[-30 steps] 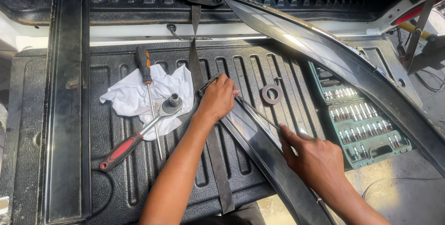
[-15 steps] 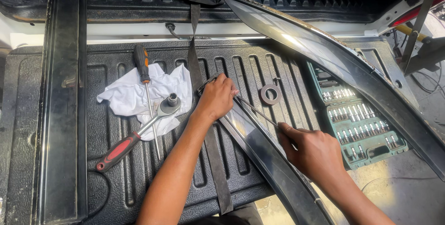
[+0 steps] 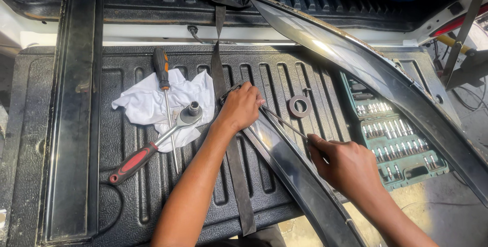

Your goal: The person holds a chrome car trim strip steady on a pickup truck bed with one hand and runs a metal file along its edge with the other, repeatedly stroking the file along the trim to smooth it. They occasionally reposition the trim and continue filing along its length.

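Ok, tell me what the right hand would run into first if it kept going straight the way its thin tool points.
Most likely the left hand. The right hand aims its thin metal rod up-left along the dark trim strip, and the rod's tip already seems to reach the left fingers, though depth is unclear.

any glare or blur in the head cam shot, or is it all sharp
Head view: sharp overall, with no motion blur on the left hand or right hand; bright daylight puts a strong glare streak on the long curved trim piece and a softer sheen on the dark strip under the hands; the white cloth is close to overexposed; the straight panel looks bowed at the left edge.
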The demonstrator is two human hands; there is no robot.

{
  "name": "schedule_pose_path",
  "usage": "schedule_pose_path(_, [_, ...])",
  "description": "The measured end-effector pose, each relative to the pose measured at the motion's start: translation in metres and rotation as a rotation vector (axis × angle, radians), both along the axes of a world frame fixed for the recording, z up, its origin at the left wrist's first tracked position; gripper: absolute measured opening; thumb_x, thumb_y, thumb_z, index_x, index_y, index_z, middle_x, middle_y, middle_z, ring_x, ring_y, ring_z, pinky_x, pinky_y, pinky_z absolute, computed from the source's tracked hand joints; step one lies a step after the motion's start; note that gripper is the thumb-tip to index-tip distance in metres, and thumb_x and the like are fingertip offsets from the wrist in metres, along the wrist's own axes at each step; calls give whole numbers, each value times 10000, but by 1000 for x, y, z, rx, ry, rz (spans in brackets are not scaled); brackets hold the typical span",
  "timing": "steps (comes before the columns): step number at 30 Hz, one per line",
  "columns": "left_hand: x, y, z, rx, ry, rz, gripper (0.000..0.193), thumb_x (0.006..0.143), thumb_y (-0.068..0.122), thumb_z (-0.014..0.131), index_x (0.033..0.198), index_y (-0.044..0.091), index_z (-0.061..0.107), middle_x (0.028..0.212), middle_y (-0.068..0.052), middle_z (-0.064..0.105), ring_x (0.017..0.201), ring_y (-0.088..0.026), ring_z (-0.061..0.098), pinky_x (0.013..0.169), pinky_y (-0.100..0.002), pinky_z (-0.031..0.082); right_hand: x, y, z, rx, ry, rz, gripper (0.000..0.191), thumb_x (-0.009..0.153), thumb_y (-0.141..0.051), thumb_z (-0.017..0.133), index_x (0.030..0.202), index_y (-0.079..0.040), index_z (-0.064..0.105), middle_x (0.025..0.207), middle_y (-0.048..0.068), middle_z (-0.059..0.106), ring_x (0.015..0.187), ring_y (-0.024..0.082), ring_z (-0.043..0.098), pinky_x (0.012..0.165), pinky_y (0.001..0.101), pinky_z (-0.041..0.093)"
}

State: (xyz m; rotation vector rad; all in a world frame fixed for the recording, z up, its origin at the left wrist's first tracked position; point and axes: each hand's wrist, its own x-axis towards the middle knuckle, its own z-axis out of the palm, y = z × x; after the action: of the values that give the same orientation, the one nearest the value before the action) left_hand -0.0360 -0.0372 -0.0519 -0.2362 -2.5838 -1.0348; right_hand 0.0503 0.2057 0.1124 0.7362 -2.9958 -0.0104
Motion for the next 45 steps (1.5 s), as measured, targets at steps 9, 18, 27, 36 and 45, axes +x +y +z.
schedule_pose_path(9, [1,1,-1,50,-39,-45,190,942,207,650,938,18,664,981,-167,642,863,-365,688,812,-480,544,-7,-1,6,-45,94,75,237,869,-337,691,1037,-238,825,691,79,754,473,275,669,390,406,464])
schedule_pose_path(18, [-2,4,-3,39,-45,-33,209,950,222,656,953,13,659,994,-173,631,868,-383,678,814,-487,536,-5,2,2,-19,48,-55,245,830,-362,719,1027,-273,833,563,113,697,497,327,657,473,434,498])
schedule_pose_path(27, [-2,1,-5,59,-27,-45,191,953,206,654,935,17,639,1012,-168,623,883,-389,672,820,-485,536,-6,-4,-7,-63,99,-15,230,882,-354,701,1049,-256,825,631,81,715,505,300,670,454,422,485])
schedule_pose_path(36, [-1,1,-2,160,-58,-69,187,955,221,651,940,36,626,1012,-168,621,901,-409,663,820,-503,521,5,20,0,-112,-4,-352,345,861,-373,741,1198,-308,787,502,87,663,426,239,651,468,395,462])
schedule_pose_path(45, [3,-2,2,182,-34,-81,150,957,182,649,966,37,613,1020,-161,619,889,-405,663,801,-489,528,6,26,-26,-146,131,-29,257,828,-318,760,1075,-281,820,676,44,728,506,259,653,466,380,483])
